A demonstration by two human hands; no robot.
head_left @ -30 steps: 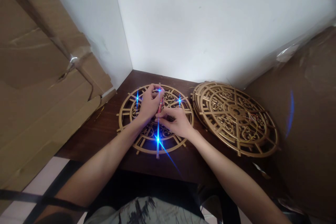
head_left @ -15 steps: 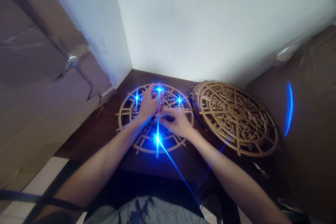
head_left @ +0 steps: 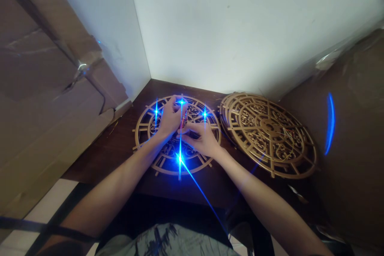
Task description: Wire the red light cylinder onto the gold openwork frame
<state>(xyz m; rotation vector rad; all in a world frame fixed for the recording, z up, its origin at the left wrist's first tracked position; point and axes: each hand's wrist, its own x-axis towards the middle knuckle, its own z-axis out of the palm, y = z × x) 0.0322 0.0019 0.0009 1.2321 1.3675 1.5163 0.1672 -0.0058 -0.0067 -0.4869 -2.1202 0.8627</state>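
Both hands meet over the middle of a gold fretwork disc [head_left: 150, 128] that lies flat on the dark wooden surface [head_left: 120, 152]. The left hand [head_left: 169, 118] is curled, its grip pinching a small reddish part [head_left: 183, 120] between thumb and fingertips. The right hand [head_left: 201, 138] presses in from the other side, fingers bent and touching the same part; how tightly it clasps cannot be told, since the fingertips are hidden behind the left hand. Four blue lights [head_left: 180, 158] glow on the disc around the grip: one above it, one to each side, and the brightest just below the hands. Well to the right of the grip sits a stack of similar gold discs [head_left: 270, 134], with thin wires on top. Cardboard [head_left: 45, 108] leans far to the left.
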